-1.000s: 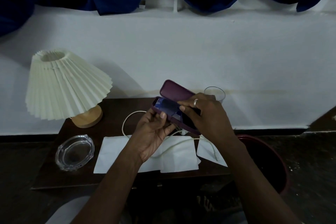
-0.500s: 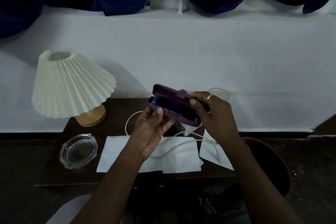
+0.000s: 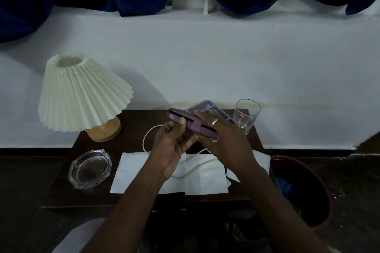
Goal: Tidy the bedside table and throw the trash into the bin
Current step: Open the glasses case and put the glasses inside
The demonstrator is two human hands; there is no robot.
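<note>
A purple glasses case (image 3: 186,120) is held closed above the dark wooden bedside table (image 3: 131,125). My left hand (image 3: 174,146) grips it from below with the thumb on its front edge. My right hand (image 3: 224,139), wearing a ring, holds its right end with fingers laid over the lid. White paper napkins (image 3: 133,168) lie flat on the table under my hands, with a white cable (image 3: 148,135) looping across them. A dark red bin (image 3: 320,191) stands on the floor to the right of the table.
A pleated cream lamp (image 3: 82,96) on a wooden base stands at the table's back left. A glass ashtray (image 3: 90,168) sits front left. A drinking glass (image 3: 246,115) stands at the back right, beside a grey compartment box (image 3: 207,107). A white wall runs behind.
The case's lid has come down from open to closed between my hands. The view has shifted slightly, showing the grey box and more of the glass.
</note>
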